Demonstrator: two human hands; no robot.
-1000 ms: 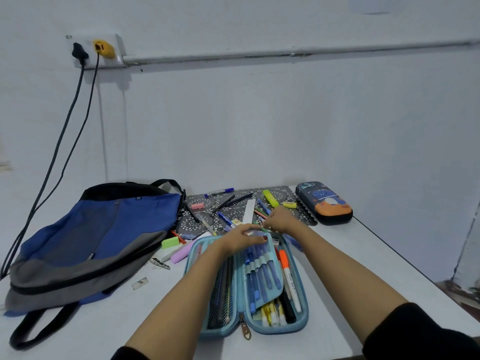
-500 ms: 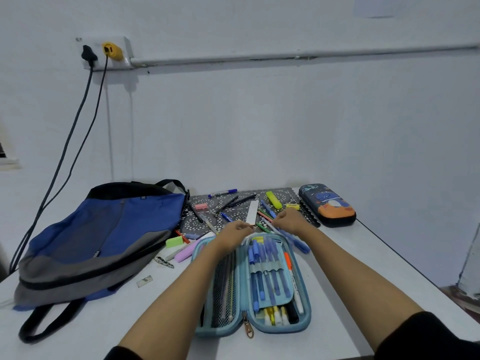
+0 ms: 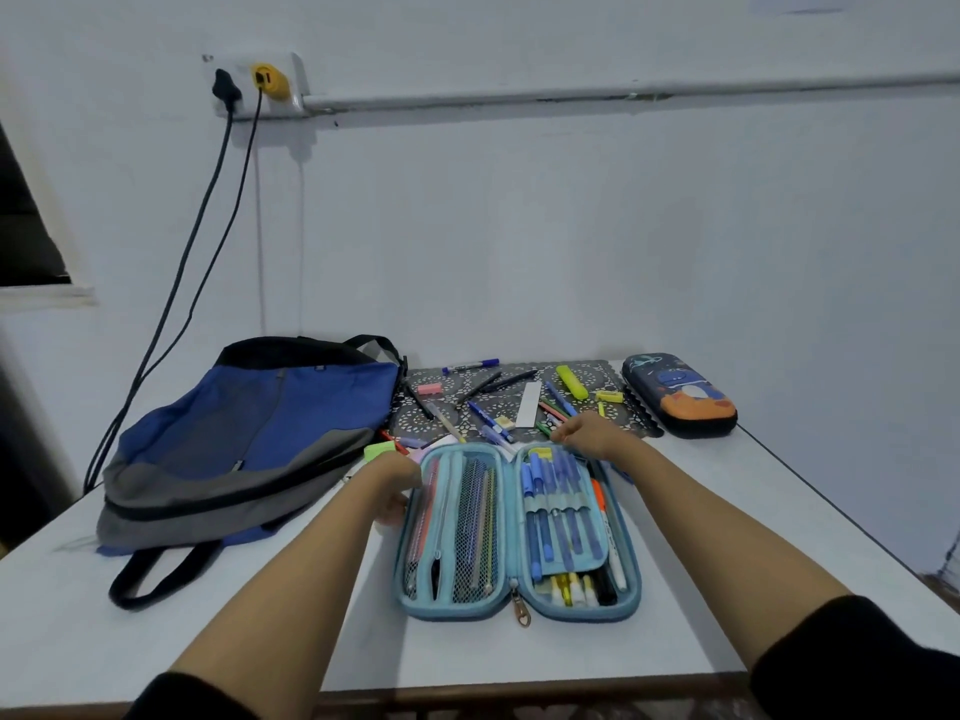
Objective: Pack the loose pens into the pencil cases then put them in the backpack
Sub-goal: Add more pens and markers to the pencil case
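Observation:
A light-blue pencil case lies open flat on the white table, with pens behind mesh in its left half and blue pens under elastic loops in its right half. My left hand grips the case's left edge. My right hand curls over the top rim of the right half. Behind the case, loose pens, a yellow highlighter and erasers lie on a patterned mat. A closed dark pencil case sits at the back right. The blue and grey backpack lies flat at the left.
Two black cables hang from a wall socket down behind the backpack. The backpack's strap loops onto the table near my left arm. The table's right edge runs diagonally; the wall stands close behind the mat.
My left hand slid from the case's top centre to its left edge, and the left half now lies fully spread. My right hand stayed at the top of the right half.

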